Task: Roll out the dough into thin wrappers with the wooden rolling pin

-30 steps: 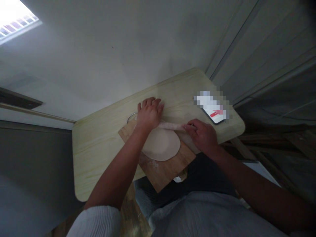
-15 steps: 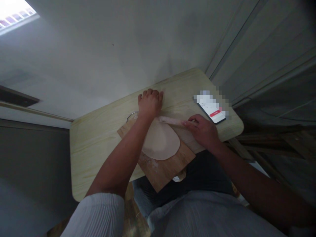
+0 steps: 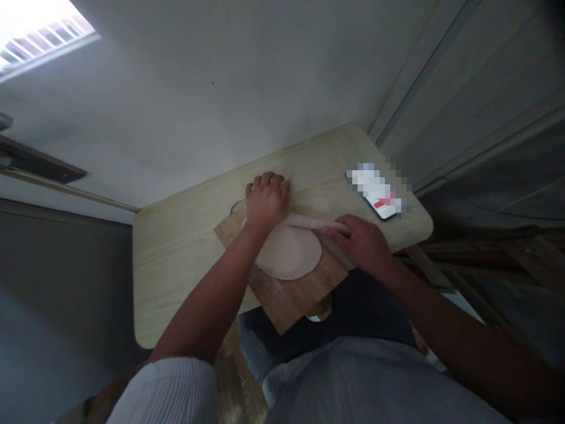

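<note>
A thin, pale rolling pin [image 3: 304,222] lies across the far edge of a flat, rounded sheet of dough [image 3: 291,253]. My left hand [image 3: 267,200] is over the pin's left part, palm down, fingers bent forward past it and covering that stretch. At the other end, my right hand [image 3: 364,242] is closed around the pin, thumb and fingers wrapped on it. Under the dough is a wooden cutting board [image 3: 289,303], set at an angle and dusted with white flour near its left edge. My left forearm hides part of the board and dough.
A phone [image 3: 375,191] with a lit, partly blurred screen rests at the table's right. The light wooden table [image 3: 176,259] stands against a pale wall [image 3: 212,129]. A metal ring handle [image 3: 237,204] sticks out at the board's far corner, and the near corner overhangs the table edge.
Both hands and the rolling pin have come slightly nearer to me over the dough. My right hand has closed further along the pin. The view has shifted a little.
</note>
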A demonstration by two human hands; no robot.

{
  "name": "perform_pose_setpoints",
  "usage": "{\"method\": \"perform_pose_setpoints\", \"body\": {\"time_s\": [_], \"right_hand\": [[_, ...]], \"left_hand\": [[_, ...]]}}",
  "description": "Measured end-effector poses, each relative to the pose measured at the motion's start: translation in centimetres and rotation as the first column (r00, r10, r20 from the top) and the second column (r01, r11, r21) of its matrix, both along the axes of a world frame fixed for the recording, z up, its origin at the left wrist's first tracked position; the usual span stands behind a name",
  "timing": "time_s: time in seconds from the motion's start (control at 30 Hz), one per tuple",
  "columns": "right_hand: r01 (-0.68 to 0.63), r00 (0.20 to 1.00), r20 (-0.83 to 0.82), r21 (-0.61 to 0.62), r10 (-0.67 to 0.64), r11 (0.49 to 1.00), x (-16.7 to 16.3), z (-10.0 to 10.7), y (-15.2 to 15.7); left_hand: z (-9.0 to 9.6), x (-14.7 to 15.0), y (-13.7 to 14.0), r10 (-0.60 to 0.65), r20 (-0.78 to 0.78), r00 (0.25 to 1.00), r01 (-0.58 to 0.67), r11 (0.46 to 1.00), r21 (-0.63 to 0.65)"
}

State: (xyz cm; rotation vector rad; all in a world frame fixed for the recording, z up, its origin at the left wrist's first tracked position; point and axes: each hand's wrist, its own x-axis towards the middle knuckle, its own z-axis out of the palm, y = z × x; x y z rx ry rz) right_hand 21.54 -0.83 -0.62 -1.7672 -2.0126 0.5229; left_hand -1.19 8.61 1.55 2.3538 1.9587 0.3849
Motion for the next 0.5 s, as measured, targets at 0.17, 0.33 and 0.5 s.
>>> {"method": "perform_pose_setpoints", "body": {"time_s": [0.17,0.33,0.5], "right_hand": [[-0.069,0.997,-0.043,0.035,0.071,0.997,0.0,0.0,-1.7],[-0.165,0.979,-0.109,0.052,0.170,0.985,0.1,-0.2,-2.9],[-0.307,0.934,-0.189,0.004,0.302,0.952,0.1,0.6,-1.5]], "left_hand": [[-0.2,-0.9,-3.3,0.033,-0.004,0.999,-0.033,0.999,0.014],[-0.3,-1.9,-8.4,0.087,-0.036,0.996,-0.087,0.996,-0.005],[0.4,-3.4,-11.4,0.168,0.065,0.984,-0.169,0.986,0.001]]}}
